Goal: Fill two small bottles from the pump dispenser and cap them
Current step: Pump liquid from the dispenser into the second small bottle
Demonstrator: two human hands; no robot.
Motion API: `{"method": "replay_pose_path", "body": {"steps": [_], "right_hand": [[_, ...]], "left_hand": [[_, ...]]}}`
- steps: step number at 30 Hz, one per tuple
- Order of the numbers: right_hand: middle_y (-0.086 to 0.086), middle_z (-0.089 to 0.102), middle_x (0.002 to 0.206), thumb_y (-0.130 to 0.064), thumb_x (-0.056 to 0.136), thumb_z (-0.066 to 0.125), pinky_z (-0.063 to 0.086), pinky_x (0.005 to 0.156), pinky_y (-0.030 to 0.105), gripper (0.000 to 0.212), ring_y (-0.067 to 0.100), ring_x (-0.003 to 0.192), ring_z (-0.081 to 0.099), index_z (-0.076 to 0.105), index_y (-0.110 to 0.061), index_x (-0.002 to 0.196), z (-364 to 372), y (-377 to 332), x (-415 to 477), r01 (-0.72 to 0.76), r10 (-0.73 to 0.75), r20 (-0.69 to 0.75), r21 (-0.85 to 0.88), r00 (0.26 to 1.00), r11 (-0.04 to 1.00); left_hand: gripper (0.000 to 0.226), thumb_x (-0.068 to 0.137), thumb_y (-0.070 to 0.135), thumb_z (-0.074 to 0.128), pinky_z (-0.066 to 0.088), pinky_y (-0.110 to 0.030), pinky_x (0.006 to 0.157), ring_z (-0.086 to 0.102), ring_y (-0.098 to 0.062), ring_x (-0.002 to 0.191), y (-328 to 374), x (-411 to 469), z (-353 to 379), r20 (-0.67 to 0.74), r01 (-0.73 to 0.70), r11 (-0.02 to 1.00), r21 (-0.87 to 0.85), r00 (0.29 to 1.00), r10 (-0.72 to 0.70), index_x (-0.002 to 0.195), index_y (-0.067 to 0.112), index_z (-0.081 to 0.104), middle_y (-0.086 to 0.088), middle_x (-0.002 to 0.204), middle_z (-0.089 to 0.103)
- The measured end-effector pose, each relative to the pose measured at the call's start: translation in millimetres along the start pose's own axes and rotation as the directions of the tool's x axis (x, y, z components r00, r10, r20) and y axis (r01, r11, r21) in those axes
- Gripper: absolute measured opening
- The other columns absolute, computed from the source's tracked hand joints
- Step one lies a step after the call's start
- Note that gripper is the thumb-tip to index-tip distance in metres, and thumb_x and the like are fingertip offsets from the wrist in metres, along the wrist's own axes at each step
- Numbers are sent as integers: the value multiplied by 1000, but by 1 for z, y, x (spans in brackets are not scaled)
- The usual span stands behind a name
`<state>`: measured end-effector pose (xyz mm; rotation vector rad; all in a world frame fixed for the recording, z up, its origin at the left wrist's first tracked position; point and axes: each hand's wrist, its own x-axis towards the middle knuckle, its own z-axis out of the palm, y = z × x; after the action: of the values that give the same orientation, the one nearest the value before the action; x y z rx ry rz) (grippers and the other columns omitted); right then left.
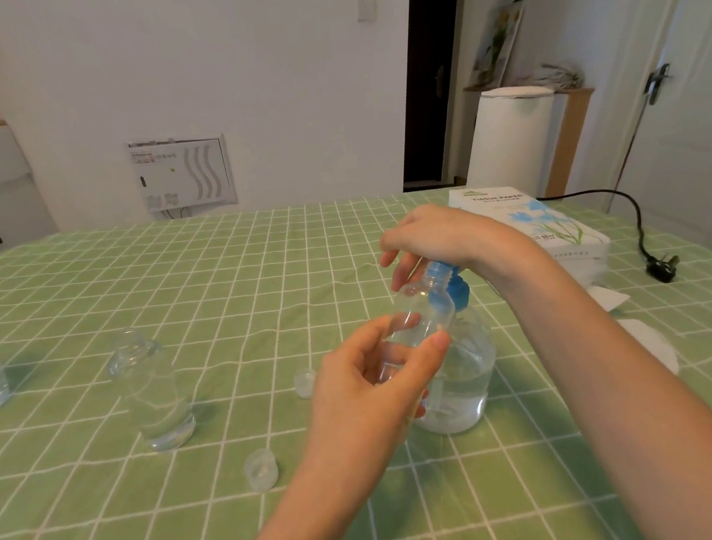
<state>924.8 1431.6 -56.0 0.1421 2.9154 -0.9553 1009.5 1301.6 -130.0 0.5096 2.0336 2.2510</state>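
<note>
Green checked tablecloth [170,291]; your left hand [371,383] pinches small clear plastic bottle [421,311], tilted at blue-pump clear dispenser [468,372]; right hand [434,234] rests atop pump, fingers loose.

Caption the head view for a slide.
Left hand holds a small bottle against the blue-topped pump dispenser, right hand atop it.

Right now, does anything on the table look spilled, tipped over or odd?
Nothing stands out: no spill shows on the tablecloth. The unheld small bottle stands upright, and two caps lie loose near it.
</note>
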Motion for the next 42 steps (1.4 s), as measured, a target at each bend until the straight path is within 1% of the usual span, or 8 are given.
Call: {"method": "replay_pose_path", "body": {"steps": [8,15,21,28,31,34,38,42], "right_hand": [[12,64,115,-24,92,46,47,96,40,22,32,108,62,66,-18,84,6,4,0,-4,5,34,-20,999,1000],[11,68,110,-29,92,47,47,80,34,22,30,105,63,66,-18,87,1,1,-1,-14,14,19,-18,1000,1000],[10,67,110,-31,92,48,49,94,42,21,31,106,62,65,-19,90,-3,-3,-1,-27,29,45,-46,999,999],[4,72,83,-22,93,51,49,93,39,27,26,85,62,61,-6,113,1,0,-3,11,-12,26,49,1000,999],[8,73,86,-19,92,51,49,88,40,29,23,80,54,61,-2,114,6,3,-2,10,-12,35,72,999,997],[9,74,91,-20,92,51,47,100,47,29,25,83,59,62,-3,112,7,5,-3,11,-12,24,63,1000,998],[26,66,115,-23,91,52,45,100,53,38,28,80,56,59,2,118,5,0,-1,5,-5,8,21,1000,1000],[16,69,110,-31,92,49,50,85,38,34,32,103,64,61,-9,115,-5,-4,-1,-19,19,16,-36,1000,999]], "left_hand": [[20,74,26,70,49,-15,51,57,-5,53,-7,-1,-2,5,0,1000,4,1000,0,94,26,68,2,64,65],[23,71,30,71,49,-15,51,57,-6,53,-6,0,-2,2,-8,1000,0,1000,8,93,27,68,0,66,67],[33,63,40,70,49,-15,51,58,-9,56,-4,0,-1,9,-14,1000,-12,1000,14,94,29,68,-4,72,68],[24,73,30,71,46,-14,48,56,-5,52,-6,0,-1,13,-7,1000,7,1000,7,96,27,67,1,66,65],[23,73,28,71,47,-14,48,56,-6,53,-7,0,-2,5,-3,1000,17,1000,3,95,26,68,-9,71,68],[21,71,28,72,48,-16,48,58,-7,51,-9,0,0,-19,9,1000,16,1000,-9,92,26,69,-12,75,69],[23,69,33,73,48,-17,49,63,-9,52,-8,0,0,-33,10,1000,14,999,-10,91,28,69,-8,75,69],[41,56,49,68,48,-17,49,65,-11,53,-6,0,1,-36,-4,1000,16,999,5,93,31,68,-1,75,70]]}}
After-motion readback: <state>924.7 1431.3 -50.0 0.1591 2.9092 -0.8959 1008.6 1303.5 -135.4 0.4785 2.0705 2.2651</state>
